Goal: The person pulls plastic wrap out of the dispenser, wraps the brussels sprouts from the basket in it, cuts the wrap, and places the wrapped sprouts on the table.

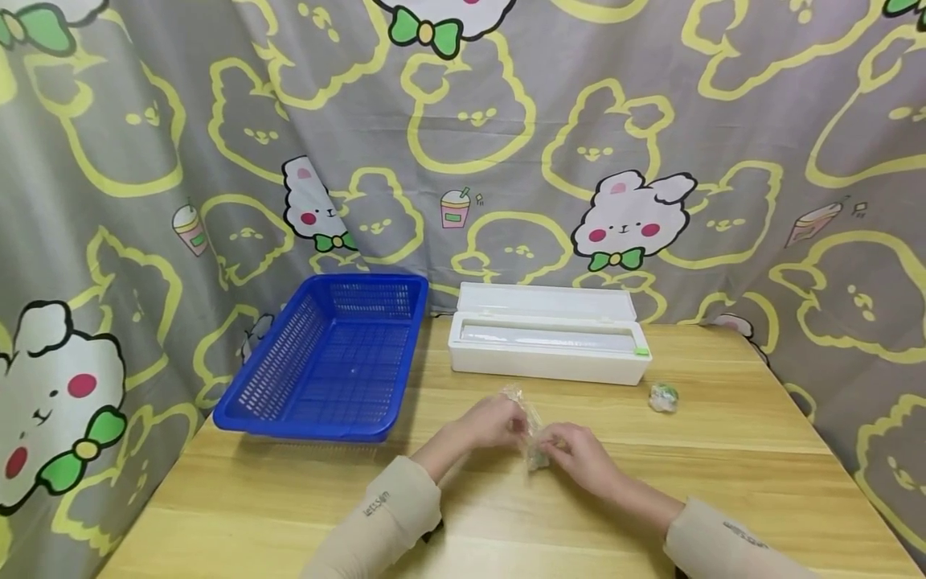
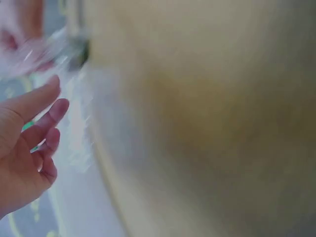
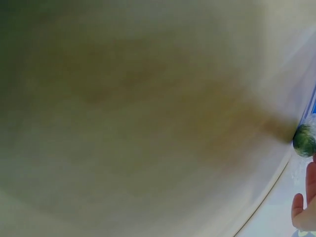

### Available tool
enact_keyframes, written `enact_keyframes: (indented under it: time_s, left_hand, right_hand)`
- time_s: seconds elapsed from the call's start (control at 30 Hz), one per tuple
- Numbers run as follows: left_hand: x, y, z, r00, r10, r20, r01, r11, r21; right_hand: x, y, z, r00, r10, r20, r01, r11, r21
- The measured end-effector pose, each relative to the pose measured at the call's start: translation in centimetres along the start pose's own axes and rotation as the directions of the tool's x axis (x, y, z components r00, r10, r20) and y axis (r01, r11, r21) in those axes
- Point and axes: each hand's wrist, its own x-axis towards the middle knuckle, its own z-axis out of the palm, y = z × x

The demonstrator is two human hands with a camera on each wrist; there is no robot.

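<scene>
Over the middle of the table, a small round green item (image 3: 304, 141) is wrapped in clear plastic film (image 1: 534, 426). My right hand (image 1: 582, 458) pinches the film beside it, thumb and fingertips together in the head view. Opposite, my left hand (image 1: 492, 422) is at the film's other side. In the left wrist view its fingers (image 2: 60, 107) are loosely bent, with a gap to the thumb, and film hangs just past the fingertips. Another film-wrapped green-and-white bundle (image 1: 663, 398) lies to the right on the table.
A blue plastic basket (image 1: 307, 430) stands at the left of the wooden table (image 1: 723, 450). Behind my hands is a long white box (image 1: 550, 364) with its lid raised and a roll of film inside. A patterned curtain (image 1: 448, 104) hangs along the back and sides.
</scene>
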Motion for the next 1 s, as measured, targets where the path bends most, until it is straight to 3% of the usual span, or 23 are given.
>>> enact_keyframes:
  time_s: [0.07,0.13,0.23,0.3,0.37,0.43,0.5,0.6,0.73,0.87,1.0]
  left_hand:
    - [-0.7,0.0,-0.9,0.998,-0.029,0.049,0.029,1.0,-0.004]
    - [-1.4,0.1,-1.4,0.994,-0.015,0.111,0.018,0.999,-0.028]
    - [-2.3,0.6,-1.1,0.983,0.093,0.161,-0.083,0.994,-0.068]
    - [-2.6,1.0,-0.5,0.978,0.155,0.137,-0.146,0.986,-0.076]
    - [-2.8,1.4,0.1,0.981,0.184,0.066,-0.182,0.982,-0.044]
    - [-2.8,1.8,0.5,0.987,0.16,-0.022,-0.16,0.987,-0.008]
    - [-2.6,2.0,0.9,0.99,0.097,-0.1,-0.096,0.995,0.019]
    - [-2.1,2.2,1.4,0.982,0.009,-0.187,-0.003,0.999,0.032]
    - [-1.4,2.3,1.8,0.963,-0.035,-0.266,0.057,0.995,0.076]
    - [-0.9,2.1,1.6,0.957,-0.066,-0.283,0.096,0.991,0.094]
    - [-0.7,2.0,1.5,0.964,-0.099,-0.247,0.118,0.991,0.065]
  right_hand:
    - [0.1,0.0,0.1,1.0,0.014,0.013,-0.014,1.0,0.016]
    - [0.2,0.1,0.2,1.0,0.026,0.018,-0.026,0.999,0.024]
    - [0.5,0.2,0.2,0.999,0.038,0.013,-0.038,0.999,0.012]
    - [0.7,0.3,0.2,0.999,0.046,0.022,-0.046,0.999,0.014]
    - [0.9,0.3,0.2,0.998,0.047,0.036,-0.048,0.999,0.02]
    - [1.1,0.3,0.3,0.998,0.043,0.054,-0.045,0.999,0.026]
    - [1.3,0.3,0.4,0.998,0.024,0.062,-0.026,0.999,0.046]
    - [1.6,0.3,0.5,0.998,0.025,0.061,-0.029,0.997,0.066]
    - [2.0,0.4,0.4,0.994,0.089,0.062,-0.094,0.993,0.078]
    - [2.1,0.5,0.2,0.989,0.127,0.075,-0.133,0.989,0.069]
    - [1.9,0.4,0.2,0.988,0.143,0.061,-0.146,0.988,0.042]
